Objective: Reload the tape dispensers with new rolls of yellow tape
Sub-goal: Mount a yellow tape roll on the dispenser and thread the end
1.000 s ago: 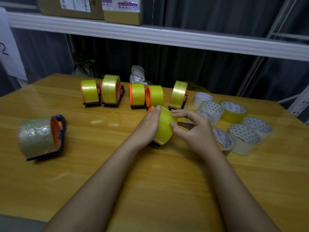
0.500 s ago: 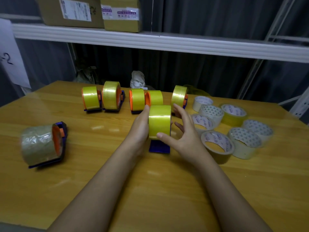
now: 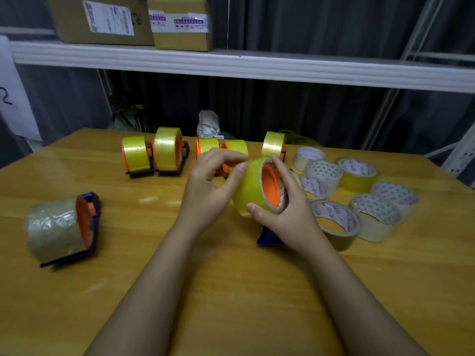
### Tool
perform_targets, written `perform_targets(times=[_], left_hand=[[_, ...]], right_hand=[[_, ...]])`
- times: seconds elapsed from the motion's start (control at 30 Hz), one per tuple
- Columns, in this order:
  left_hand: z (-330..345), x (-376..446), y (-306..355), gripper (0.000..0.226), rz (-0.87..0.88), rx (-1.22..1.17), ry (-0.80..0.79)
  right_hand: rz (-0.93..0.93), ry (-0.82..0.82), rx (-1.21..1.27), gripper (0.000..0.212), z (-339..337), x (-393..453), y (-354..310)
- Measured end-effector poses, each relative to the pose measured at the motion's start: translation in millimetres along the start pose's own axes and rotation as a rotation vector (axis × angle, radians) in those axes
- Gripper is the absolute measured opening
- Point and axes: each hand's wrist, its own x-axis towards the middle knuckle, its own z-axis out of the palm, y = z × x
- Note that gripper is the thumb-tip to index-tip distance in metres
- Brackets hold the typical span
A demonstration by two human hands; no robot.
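a yellow tape roll [image 3: 250, 187] on its orange hub [image 3: 271, 185] is held just above the wooden table [image 3: 231, 291], near the centre of the view, with the blue dispenser base [image 3: 270, 236] showing beneath the right wrist at about 5 o'clock from the roll. the roll is gripped by the right hand [image 3: 285, 209], thumb curled under its near edge and fingers hooked over the hub side. the left hand [image 3: 213, 186] is half closed, thumb and fingertips pressed to the roll's upper face at 10 o'clock, apparently feeling for the loose tape end; whether an end is pinched cannot be told.

the step is judged to be seating the roll and freeing its leading edge. it would be done well if the roll were kept square on the hub, pushed fully home, and the end peeled slowly so it does not split.

five reloaded dispensers [image 3: 164, 152] are lined up at 11 to 12 o'clock; a dispenser with dull clear tape [image 3: 61, 227] lies at 9 o'clock; spare rolls [image 3: 359, 196] are clustered at 3 o'clock.

printing on the roll cores and the labels on the shelf cartons [image 3: 133, 19] is too blurred to be read; a handwritten "2" is seen on a paper sheet [image 3: 10, 98] at far left.
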Motion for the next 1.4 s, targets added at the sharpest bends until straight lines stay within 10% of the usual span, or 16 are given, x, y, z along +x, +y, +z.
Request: perform_targets(times=[0.23, 1.4], left_hand=[[-6.1, 0.1, -7.3, 0.019, 0.276, 0.231, -0.086], [-6.4, -4.3, -7.5, 0.019, 0.272, 0.368, -0.158]], right_hand=[[0.021, 0.049, -0.117, 0.099, -0.5, 0.0, 3.3], [0.021, 0.010, -0.102, 0.099, 2.7, -2.3, 6.9]])
